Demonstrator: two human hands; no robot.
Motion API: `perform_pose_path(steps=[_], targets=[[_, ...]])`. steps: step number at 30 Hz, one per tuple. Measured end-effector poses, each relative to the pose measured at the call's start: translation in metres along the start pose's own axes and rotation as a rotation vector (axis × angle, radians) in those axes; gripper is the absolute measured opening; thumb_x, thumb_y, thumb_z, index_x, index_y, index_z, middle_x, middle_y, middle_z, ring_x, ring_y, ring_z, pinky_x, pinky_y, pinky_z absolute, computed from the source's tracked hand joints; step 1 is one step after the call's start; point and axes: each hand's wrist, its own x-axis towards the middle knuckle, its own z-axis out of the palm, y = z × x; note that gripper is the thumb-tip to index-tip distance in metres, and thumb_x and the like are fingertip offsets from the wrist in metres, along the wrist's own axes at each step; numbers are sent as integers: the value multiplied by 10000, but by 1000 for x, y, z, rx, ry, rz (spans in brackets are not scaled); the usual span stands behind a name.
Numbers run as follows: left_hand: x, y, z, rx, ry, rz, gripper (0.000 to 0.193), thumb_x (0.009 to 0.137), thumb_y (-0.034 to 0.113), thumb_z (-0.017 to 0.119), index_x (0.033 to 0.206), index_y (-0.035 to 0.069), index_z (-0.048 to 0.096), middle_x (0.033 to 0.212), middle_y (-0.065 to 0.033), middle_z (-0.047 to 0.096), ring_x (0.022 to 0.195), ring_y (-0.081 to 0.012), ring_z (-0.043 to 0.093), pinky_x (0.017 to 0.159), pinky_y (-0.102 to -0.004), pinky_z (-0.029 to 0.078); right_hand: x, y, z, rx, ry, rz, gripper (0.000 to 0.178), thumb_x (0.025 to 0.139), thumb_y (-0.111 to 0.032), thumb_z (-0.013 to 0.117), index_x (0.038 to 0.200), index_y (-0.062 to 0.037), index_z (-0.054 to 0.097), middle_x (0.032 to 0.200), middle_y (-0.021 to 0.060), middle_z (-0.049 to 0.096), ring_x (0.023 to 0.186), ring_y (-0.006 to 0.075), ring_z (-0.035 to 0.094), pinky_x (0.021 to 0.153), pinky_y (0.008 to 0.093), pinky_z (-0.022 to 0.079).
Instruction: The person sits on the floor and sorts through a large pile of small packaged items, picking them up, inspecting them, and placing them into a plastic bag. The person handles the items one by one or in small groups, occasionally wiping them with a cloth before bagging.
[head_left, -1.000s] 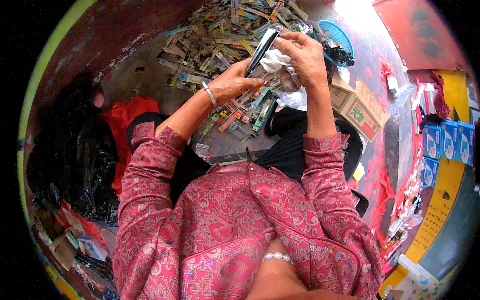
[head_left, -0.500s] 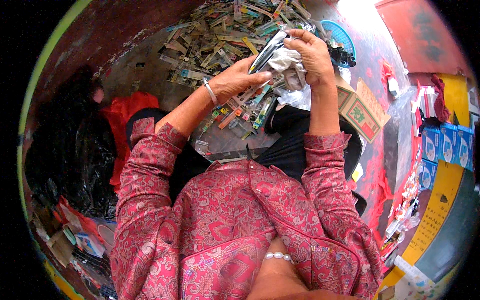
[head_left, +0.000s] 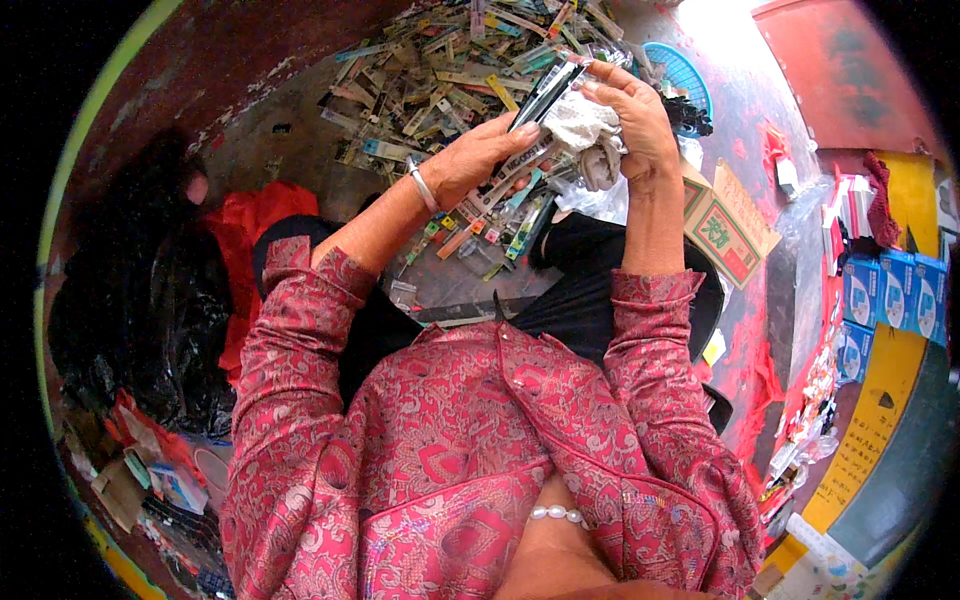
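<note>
My left hand (head_left: 478, 162), with a pale bangle at the wrist, is closed around slim black flat packs (head_left: 548, 93), its thumb lying across them. They slant up to the right, and their exact kind is hard to make out. At their upper end, the fingertips of my right hand (head_left: 642, 118) pinch near the packs' edge. A crumpled whitish-grey cloth (head_left: 588, 128) hangs from that same hand, bunched against the palm. Below and behind both hands spreads a pile of slim, colourful plastic-wrapped packs (head_left: 420, 95).
A blue plastic basket (head_left: 680, 72) stands beyond my right hand with black material by it. An opened cardboard box (head_left: 735, 225) sits at the right. Black plastic bags (head_left: 150, 320) and red plastic (head_left: 255, 225) lie left. Blue boxes (head_left: 895, 290) are stacked far right.
My right hand and the cloth have shifted slightly right and down. The black packs now show more of their dark faces, and my left thumb lies further up them.
</note>
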Motion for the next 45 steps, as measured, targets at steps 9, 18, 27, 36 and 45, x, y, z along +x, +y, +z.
perform_pose_path(steps=[9,18,27,36,45], targets=[[-2,2,3,129,-5,37,473,771,288,586,1134,56,391,888,-39,544,648,-63,469,546,-203,388,2,5,-2,-237,-95,-330,246,682,-44,606,924,-18,570,806,36,568,686,81,536,617,202,434],[-1,2,7,46,28,23,423,842,298,448,1179,50,386,931,-80,560,657,-92,500,575,-205,417,2,1,-3,-537,48,-204,218,680,-67,645,871,-2,563,754,41,580,690,97,557,604,211,447],[-5,7,3,100,-124,17,528,760,345,574,1153,41,392,882,-43,543,677,-84,472,593,-220,386,-4,-5,-12,-250,-185,-101,318,684,-33,624,995,-19,555,778,38,584,693,87,551,622,192,439],[-3,1,-2,78,-34,25,469,716,142,601,1125,44,394,804,5,489,673,-71,450,568,-197,360,-10,-1,-8,-149,-248,-77,281,694,-70,636,954,-15,546,807,50,587,694,86,550,621,209,446],[-7,11,-2,-39,120,96,409,729,231,611,1048,31,450,846,-35,526,695,-92,485,638,-214,394,-12,0,-10,-309,-79,-114,207,728,-1,530,930,22,567,788,65,600,712,88,554,627,197,433]])
